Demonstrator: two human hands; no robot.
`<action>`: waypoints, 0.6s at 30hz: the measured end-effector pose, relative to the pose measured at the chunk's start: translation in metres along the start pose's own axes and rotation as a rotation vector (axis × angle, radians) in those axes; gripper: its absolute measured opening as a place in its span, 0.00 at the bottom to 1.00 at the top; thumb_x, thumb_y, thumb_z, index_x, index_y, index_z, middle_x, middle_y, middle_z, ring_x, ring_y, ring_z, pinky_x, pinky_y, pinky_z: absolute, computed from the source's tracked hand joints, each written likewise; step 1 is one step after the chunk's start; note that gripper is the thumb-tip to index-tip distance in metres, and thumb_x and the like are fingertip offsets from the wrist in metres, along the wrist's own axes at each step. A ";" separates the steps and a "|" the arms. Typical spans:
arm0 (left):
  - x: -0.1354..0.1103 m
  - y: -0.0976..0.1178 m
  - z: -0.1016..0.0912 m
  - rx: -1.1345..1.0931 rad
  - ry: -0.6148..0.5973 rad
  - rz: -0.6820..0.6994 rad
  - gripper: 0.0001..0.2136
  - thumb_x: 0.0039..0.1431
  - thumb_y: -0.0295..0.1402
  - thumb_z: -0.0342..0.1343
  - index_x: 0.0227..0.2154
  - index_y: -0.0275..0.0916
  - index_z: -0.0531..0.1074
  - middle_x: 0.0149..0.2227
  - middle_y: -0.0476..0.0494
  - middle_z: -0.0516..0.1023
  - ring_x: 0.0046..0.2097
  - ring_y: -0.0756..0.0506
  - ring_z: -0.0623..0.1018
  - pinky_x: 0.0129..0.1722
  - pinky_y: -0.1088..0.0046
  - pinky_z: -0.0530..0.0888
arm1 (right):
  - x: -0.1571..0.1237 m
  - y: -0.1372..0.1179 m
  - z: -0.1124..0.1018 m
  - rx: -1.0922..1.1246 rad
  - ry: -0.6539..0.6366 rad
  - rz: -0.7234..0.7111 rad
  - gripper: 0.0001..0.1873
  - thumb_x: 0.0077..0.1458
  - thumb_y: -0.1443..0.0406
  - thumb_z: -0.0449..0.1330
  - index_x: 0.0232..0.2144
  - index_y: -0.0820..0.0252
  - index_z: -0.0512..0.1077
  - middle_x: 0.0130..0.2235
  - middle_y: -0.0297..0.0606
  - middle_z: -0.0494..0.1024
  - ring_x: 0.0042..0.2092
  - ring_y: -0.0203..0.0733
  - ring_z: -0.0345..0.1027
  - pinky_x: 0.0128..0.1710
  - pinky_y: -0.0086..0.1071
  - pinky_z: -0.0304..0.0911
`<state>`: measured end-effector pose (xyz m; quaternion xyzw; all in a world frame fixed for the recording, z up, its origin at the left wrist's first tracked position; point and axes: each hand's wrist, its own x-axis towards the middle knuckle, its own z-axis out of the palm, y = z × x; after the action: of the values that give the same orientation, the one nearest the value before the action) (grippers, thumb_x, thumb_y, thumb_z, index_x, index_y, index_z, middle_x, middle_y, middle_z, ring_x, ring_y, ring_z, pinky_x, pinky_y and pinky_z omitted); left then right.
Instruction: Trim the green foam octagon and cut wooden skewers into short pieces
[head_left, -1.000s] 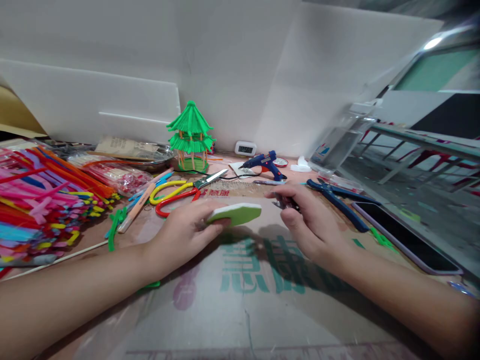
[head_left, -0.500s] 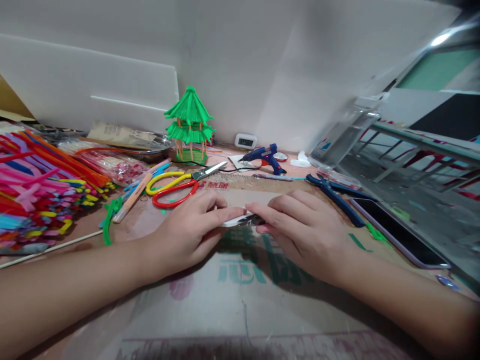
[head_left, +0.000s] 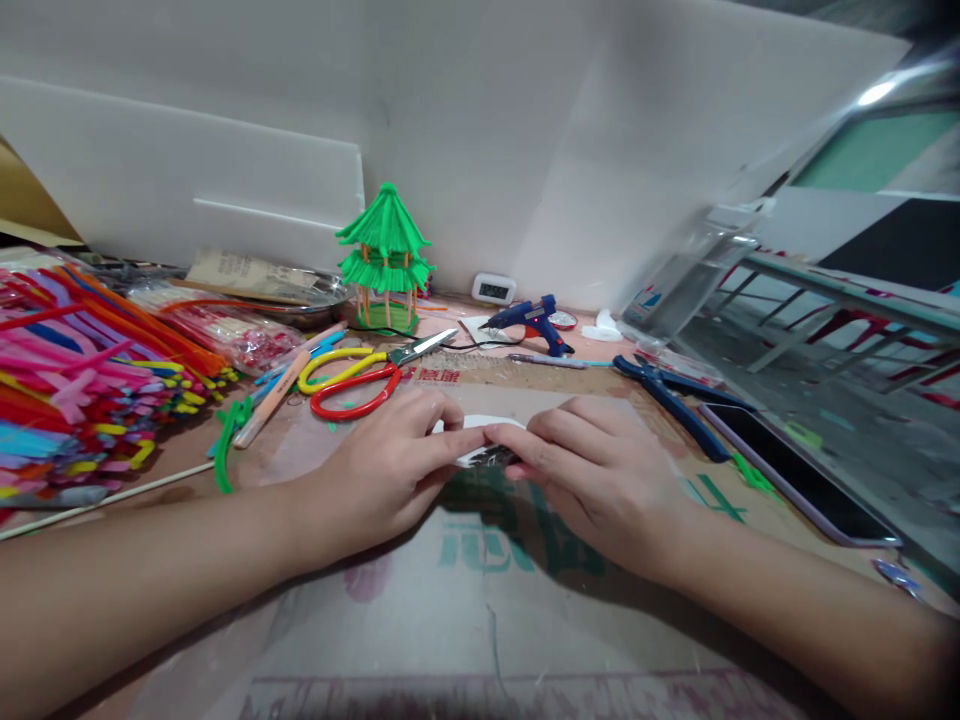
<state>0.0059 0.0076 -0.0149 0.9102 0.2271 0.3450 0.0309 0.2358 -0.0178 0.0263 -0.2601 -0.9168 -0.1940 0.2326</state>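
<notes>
Well, at the far left a heap of coloured pipe cleaners [head_left: 90, 400] spills toward the middle. Next come scissors [head_left: 399, 356], blades pointing far right, with a green pagoda model [head_left: 386, 228] standing beyond them. The left hand [head_left: 394, 452] has its fingers nearly closed, gripping a white piece [head_left: 495, 419] that lies mid-scene between both hands. The right hand [head_left: 596, 465] is curled, forefinger touching the left one, pinching a small dark thing [head_left: 491, 457], mostly hidden. A blue glue gun [head_left: 531, 315] sits beyond; right are pliers [head_left: 679, 408], then a phone [head_left: 799, 477].
</notes>
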 end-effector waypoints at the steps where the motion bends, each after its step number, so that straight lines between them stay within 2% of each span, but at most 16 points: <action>1: 0.000 0.000 0.000 -0.002 -0.002 -0.001 0.21 0.61 0.22 0.48 0.56 0.43 0.65 0.40 0.43 0.68 0.41 0.46 0.68 0.39 0.68 0.67 | 0.000 0.000 0.000 0.006 0.000 -0.001 0.14 0.62 0.66 0.55 0.49 0.62 0.70 0.31 0.37 0.74 0.32 0.39 0.61 0.31 0.34 0.56; 5: 0.000 0.000 0.000 -0.003 -0.010 0.004 0.22 0.61 0.22 0.48 0.57 0.45 0.64 0.40 0.43 0.67 0.41 0.46 0.68 0.40 0.68 0.67 | 0.000 0.002 0.001 0.032 0.005 -0.010 0.13 0.61 0.67 0.56 0.49 0.62 0.70 0.31 0.37 0.74 0.31 0.39 0.60 0.30 0.34 0.55; 11: -0.002 0.001 0.000 -0.022 -0.009 -0.027 0.22 0.61 0.22 0.48 0.57 0.42 0.64 0.42 0.41 0.68 0.43 0.45 0.68 0.41 0.67 0.68 | -0.001 0.004 0.003 0.074 0.058 0.019 0.13 0.61 0.67 0.56 0.48 0.65 0.70 0.30 0.38 0.72 0.31 0.39 0.59 0.31 0.34 0.55; 15: -0.002 0.003 -0.002 -0.021 -0.007 -0.045 0.21 0.61 0.22 0.47 0.56 0.43 0.65 0.41 0.42 0.68 0.42 0.45 0.68 0.40 0.68 0.68 | -0.001 0.002 0.003 0.085 0.044 0.005 0.12 0.61 0.68 0.56 0.48 0.62 0.70 0.30 0.37 0.73 0.30 0.39 0.59 0.30 0.33 0.55; 18: -0.002 0.004 -0.003 -0.058 0.006 -0.049 0.20 0.61 0.23 0.48 0.55 0.42 0.66 0.41 0.42 0.70 0.42 0.45 0.69 0.41 0.67 0.69 | -0.003 0.003 0.003 0.162 0.081 0.079 0.12 0.62 0.66 0.55 0.47 0.62 0.69 0.32 0.38 0.72 0.32 0.39 0.62 0.31 0.32 0.57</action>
<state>0.0044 0.0029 -0.0132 0.9021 0.2393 0.3532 0.0652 0.2388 -0.0152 0.0231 -0.2681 -0.9085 -0.1202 0.2970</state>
